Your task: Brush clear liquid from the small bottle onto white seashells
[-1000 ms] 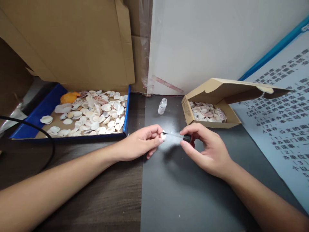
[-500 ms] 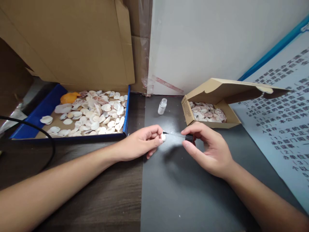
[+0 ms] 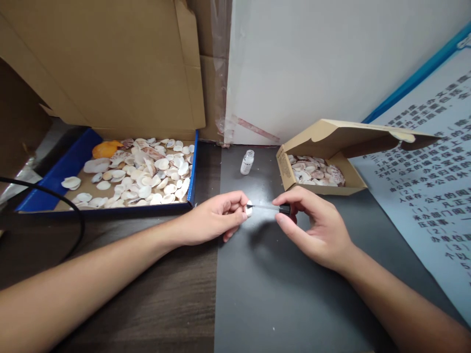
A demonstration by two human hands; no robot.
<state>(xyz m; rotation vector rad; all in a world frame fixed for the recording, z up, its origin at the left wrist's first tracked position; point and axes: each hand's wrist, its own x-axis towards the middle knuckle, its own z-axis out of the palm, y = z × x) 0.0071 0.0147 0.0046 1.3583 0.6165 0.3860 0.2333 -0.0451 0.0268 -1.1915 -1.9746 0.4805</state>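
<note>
Between the thumb and fingers of my left hand (image 3: 226, 214) is a small white shell (image 3: 249, 209). My right hand (image 3: 312, 223) pinches the black cap of a thin brush (image 3: 267, 207), whose clear stem points left and whose dark tip touches the shell. Behind the hands a small clear glass bottle (image 3: 247, 163) stands uncapped on the dark grey mat (image 3: 268, 299), with a white label on it.
A blue-edged box (image 3: 193, 171) of many shells lies at the left, its cardboard lid raised. A smaller cardboard box (image 3: 355, 182) at the right also holds shells. A printed sheet (image 3: 415, 196) covers the far right. A black cable (image 3: 79, 220) curves at the left.
My right hand has shifted slightly left with the brush, and the brush tip now lies further over the shell. My left hand has hardly moved.
</note>
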